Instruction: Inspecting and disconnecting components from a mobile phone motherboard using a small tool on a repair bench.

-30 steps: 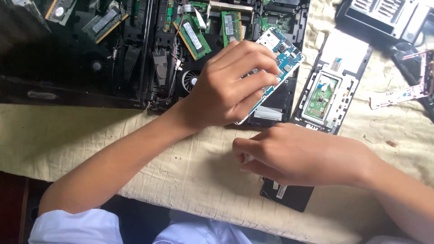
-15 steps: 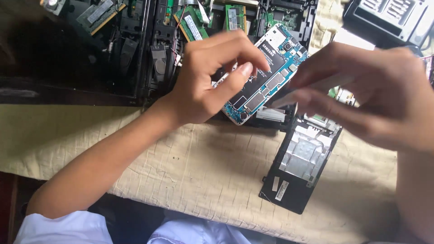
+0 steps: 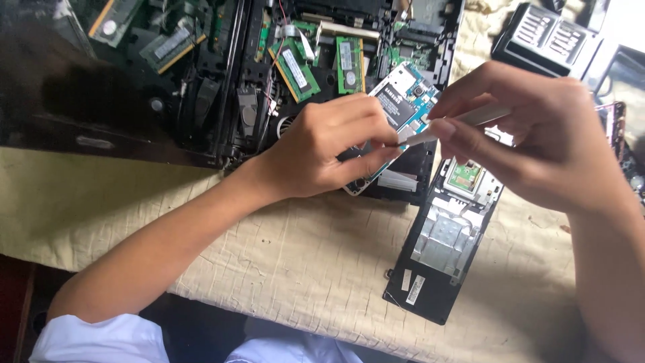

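My left hand point(image 3: 329, 144) grips a small blue phone circuit board point(image 3: 403, 101) and holds it tilted above the table. My right hand point(image 3: 537, 134) pinches a thin white tool point(image 3: 463, 121) whose tip touches the board's near edge beside my left thumb. Below both hands lies a black phone frame point(image 3: 443, 255) with a silver metal shield and a small green part, flat on the cream cloth point(image 3: 282, 255).
An opened black laptop chassis point(image 3: 222, 81) with several green memory sticks point(image 3: 295, 67) fills the far side of the table. A black plastic tray point(image 3: 544, 37) sits at the far right. A pink-edged part point(image 3: 615, 124) lies at the right edge.
My right hand rose from the cloth with the white tool and brought its tip to the board. My left hand tilted and shifted the board slightly right.
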